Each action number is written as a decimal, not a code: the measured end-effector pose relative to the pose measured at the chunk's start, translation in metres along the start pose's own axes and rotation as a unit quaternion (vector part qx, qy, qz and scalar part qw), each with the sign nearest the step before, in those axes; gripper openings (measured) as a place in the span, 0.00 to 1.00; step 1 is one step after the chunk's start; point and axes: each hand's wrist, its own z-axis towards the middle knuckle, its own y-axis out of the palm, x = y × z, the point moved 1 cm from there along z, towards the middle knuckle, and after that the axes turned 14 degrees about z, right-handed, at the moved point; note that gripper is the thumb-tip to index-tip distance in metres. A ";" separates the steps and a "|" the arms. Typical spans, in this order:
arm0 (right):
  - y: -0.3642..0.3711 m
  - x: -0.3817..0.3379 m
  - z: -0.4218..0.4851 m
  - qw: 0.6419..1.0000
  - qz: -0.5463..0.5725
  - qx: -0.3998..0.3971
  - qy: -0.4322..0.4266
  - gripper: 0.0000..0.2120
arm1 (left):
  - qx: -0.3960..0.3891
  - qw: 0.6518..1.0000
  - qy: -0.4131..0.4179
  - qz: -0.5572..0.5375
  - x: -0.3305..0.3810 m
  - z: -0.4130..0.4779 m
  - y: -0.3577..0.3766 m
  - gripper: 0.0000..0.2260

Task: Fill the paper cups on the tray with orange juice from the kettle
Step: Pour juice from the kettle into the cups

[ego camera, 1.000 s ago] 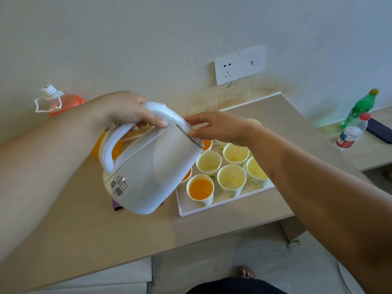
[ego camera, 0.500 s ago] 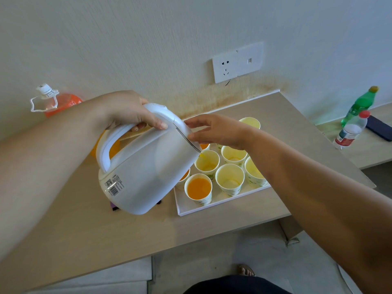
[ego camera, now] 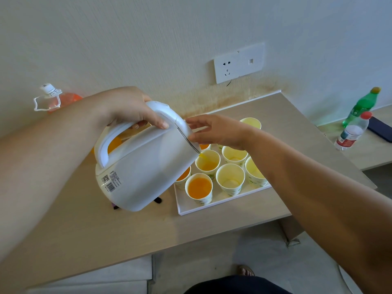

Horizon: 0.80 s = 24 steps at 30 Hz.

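My left hand (ego camera: 131,109) grips the handle of the white kettle (ego camera: 146,168), which is tilted with its spout over a middle cup (ego camera: 207,162). A thin orange stream runs into that cup, which has a little juice in it. My right hand (ego camera: 214,130) presses relaxed fingers against the kettle lid near the spout. The white tray (ego camera: 212,205) holds several paper cups. The front cup (ego camera: 199,186) is full of juice. Cups on the right (ego camera: 230,179) are empty. Two more filled cups are partly hidden behind the kettle.
A large orange juice bottle (ego camera: 57,98) stands at the back left of the wooden table (ego camera: 84,230). A green bottle (ego camera: 362,106), a clear water bottle (ego camera: 352,131) and a dark phone (ego camera: 380,129) lie on the surface to the right. A wall socket (ego camera: 238,62) is above the tray.
The kettle has tipped further and juice now streams into the middle cup. Both hands stay on the kettle.
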 end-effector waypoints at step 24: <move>-0.001 -0.004 0.003 0.999 0.035 -0.013 -0.015 0.27 | 0.026 0.999 0.005 0.034 0.005 -0.014 -0.005 0.15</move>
